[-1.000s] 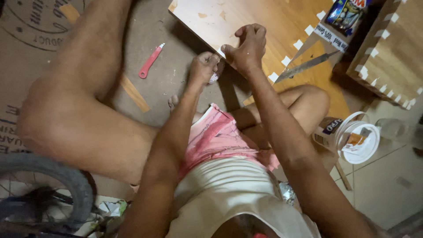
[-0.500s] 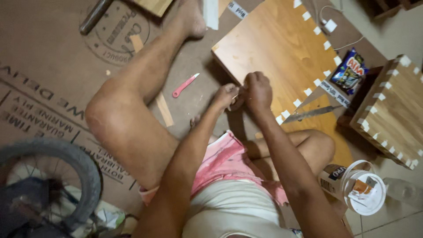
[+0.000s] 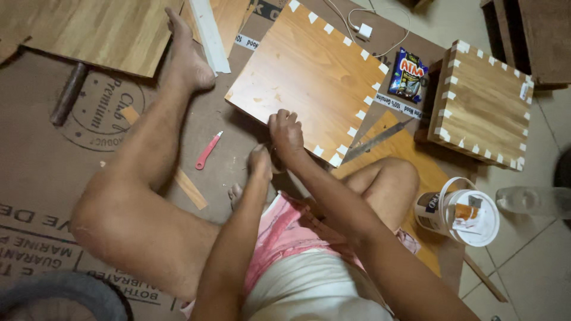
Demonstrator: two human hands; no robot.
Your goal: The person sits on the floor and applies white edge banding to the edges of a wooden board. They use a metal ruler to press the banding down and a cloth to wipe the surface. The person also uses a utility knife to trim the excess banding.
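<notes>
Underneath everything lies flattened brown cardboard [image 3: 41, 172] that covers the floor and runs out of view at the left and bottom edges. Next in size is the square wooden panel [image 3: 303, 77], laminate-faced, its edges dotted with short white tape pieces; it lies flat in front of the seated person, its near corner beside the hands. A second wooden panel [image 3: 89, 30] at the top left is cut off by the upper edge, and a taped wooden box [image 3: 485, 107] stands to the right, on the tiled floor, its far side against dark furniture that is barely readable. A bicycle tyre [image 3: 65, 291] shows only as a dark arc at the bottom left.

The right hand [image 3: 286, 132] rests on the near edge of the square panel, fingers curled over it in a loose grip. The left hand [image 3: 260, 161] sits just beside it, below the panel's edge, fingers bent inward; whether it holds anything cannot be told, since the knuckles face the camera and the palm is hidden.

Smaller things: a white plastic tub [image 3: 458, 211] with a lid by the right knee, a blue snack packet [image 3: 408, 74] between the panel and the box, a long metal blade [image 3: 375, 139] partly tucked under the panel's corner, and a red utility knife [image 3: 208, 151] on the cardboard.
</notes>
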